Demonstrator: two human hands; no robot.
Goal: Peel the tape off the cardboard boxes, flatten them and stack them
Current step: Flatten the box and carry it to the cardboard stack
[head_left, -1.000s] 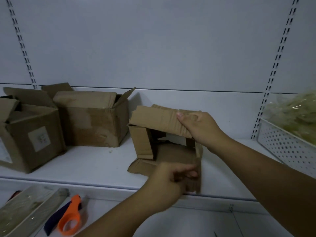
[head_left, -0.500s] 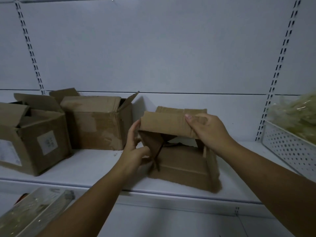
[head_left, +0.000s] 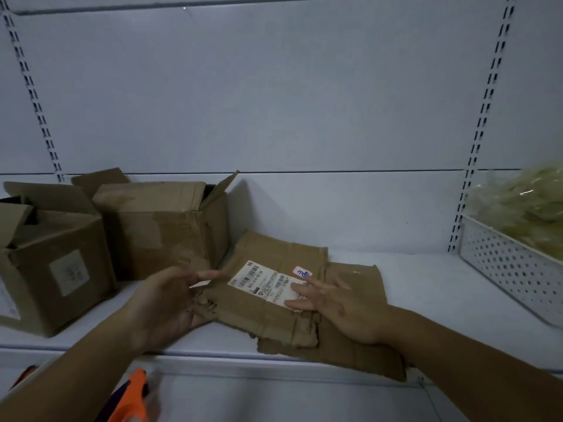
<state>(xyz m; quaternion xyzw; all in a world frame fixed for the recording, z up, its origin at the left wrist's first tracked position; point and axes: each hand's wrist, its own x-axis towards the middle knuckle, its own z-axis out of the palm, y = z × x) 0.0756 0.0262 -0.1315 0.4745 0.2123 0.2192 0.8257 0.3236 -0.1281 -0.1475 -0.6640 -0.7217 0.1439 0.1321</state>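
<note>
Head view, shelf (head_left: 426, 284): creases are best pressed outward until flat.
Upright boxes (head_left: 54, 269) (head_left: 158, 226): two, left of the fingers of the left hand (head_left: 164, 303).
Flattened box (head_left: 350, 278): one, under the fingers of the right hand (head_left: 344, 312).
Left hand: fingers loosely spread, nothing gripped.
Right hand: fingers straight, laid on one label (head_left: 262, 278).

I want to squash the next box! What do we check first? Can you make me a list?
1. Flattened box lies flat on the shelf: ok.
2. Right hand steadies it, straight fingers pressing by the shipping label: ok.
3. Left hand free to reach: ok. It is open at the box's left edge.
4. All tape off the flattened box: cannot tell.
5. Other boxes finished: not ok. The front box and back box stand unflattened, and the back box shows what looks like a tape patch.
</note>
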